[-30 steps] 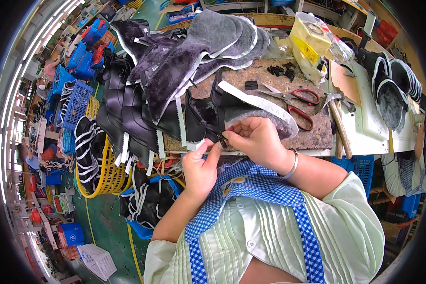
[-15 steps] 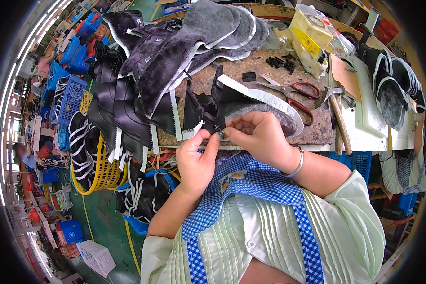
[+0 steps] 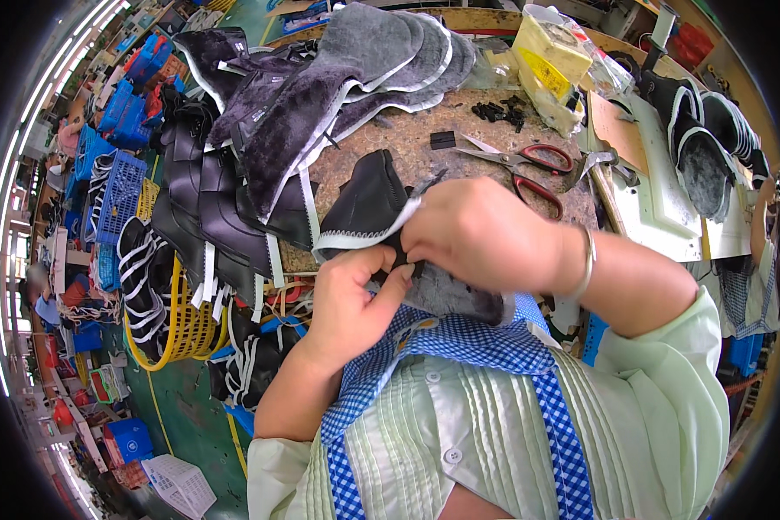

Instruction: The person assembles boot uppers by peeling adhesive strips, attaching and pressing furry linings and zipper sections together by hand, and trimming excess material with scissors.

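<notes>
A black boot upper with a white zigzag-stitched edge is bent between my hands at the bench's front edge. Its grey fleece lining shows below, over the checked apron. My left hand pinches the upper at its middle, thumb and forefinger together. Across from it my right hand, slightly blurred, is closed on the same piece, its fingertips almost meeting the left thumb. The exact spot between the fingertips is mostly covered. Red-handled scissors lie partly opened beyond my right hand, beside a small black patch.
Fleece-lined uppers are heaped at the back left, with black uppers hanging off the bench. Small black pieces lie near a yellow container. A hammer rests on the right; a yellow basket stands below left.
The upper has been turned over and drawn toward me, its black outer face now up and the fleece hanging by the apron. My right hand has rolled over, its back now uppermost.
</notes>
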{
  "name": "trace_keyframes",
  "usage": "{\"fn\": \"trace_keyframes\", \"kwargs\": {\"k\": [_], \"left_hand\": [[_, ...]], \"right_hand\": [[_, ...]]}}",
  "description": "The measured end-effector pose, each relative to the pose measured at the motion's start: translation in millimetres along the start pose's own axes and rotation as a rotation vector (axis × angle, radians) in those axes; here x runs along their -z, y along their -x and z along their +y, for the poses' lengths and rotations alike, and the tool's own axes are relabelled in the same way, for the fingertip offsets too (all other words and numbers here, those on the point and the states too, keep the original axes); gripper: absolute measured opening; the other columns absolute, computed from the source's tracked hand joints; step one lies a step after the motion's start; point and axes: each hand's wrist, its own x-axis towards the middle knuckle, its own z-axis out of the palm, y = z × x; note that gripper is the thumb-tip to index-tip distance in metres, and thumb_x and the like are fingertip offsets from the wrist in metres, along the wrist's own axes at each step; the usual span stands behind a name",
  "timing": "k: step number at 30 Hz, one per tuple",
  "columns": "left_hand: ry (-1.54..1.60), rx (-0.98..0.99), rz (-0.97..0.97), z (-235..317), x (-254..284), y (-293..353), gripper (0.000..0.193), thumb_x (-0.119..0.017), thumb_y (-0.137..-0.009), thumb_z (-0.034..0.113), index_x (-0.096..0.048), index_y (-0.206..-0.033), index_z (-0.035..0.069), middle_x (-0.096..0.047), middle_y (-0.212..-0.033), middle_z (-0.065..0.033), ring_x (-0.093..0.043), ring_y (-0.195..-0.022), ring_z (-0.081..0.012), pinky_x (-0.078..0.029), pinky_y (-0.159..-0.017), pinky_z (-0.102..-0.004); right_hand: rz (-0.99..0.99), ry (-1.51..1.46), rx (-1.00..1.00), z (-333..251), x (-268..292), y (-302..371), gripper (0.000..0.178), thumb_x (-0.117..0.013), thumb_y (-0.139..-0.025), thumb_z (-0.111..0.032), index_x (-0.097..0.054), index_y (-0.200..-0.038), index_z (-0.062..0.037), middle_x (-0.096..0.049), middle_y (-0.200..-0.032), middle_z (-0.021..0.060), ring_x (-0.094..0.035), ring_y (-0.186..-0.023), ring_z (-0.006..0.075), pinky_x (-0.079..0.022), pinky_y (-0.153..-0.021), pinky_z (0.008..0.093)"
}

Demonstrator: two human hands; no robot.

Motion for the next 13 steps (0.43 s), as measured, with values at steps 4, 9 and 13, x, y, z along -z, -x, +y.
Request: {"fn": "trace_keyframes", "kwargs": {"k": [4, 9, 13], "left_hand": [[0.003, 0.122, -0.131, -29.9, -17.9, -6.5, 0.01, -0.066, -0.08, 0.009, -0.066, -0.081, -0.001, -0.063, -0.067, -0.0155, -0.062, -0.058, -0.0255, -0.046, -0.057, -0.0314], [0.044, -0.022, -0.16, -45.1, -37.2, 16.1, 0.016, -0.062, -0.082, 0.006, -0.067, -0.097, 0.001, -0.067, -0.091, -0.0187, -0.066, -0.083, -0.0339, -0.051, -0.072, -0.0356], [0.114, 0.075, -0.095, -47.2, -23.9, 23.9, 0.017, -0.062, -0.082, 0.004, -0.068, -0.099, 0.002, -0.069, -0.095, -0.0177, -0.068, -0.087, -0.0299, -0.052, -0.075, -0.0358]], "right_hand": [[-0.036, 0.243, -0.031, 44.9, -22.5, -10.5, 0.011, -0.071, -0.076, -0.016, -0.067, -0.08, -0.0063, -0.063, -0.074, 0.0123, -0.062, -0.072, 0.0325, -0.05, -0.066, 0.0415], [-0.163, 0.013, -0.297, 105.2, -9.1, -24.8, 0.019, -0.073, -0.079, -0.022, -0.069, -0.088, -0.0057, -0.068, -0.081, 0.0121, -0.066, -0.072, 0.0279, -0.052, -0.068, 0.0343], [0.016, -0.105, -0.302, 105.6, -36.8, -30.0, 0.02, -0.073, -0.08, -0.022, -0.068, -0.087, -0.0028, -0.068, -0.08, 0.0124, -0.066, -0.076, 0.0275, -0.051, -0.07, 0.0346]]}}
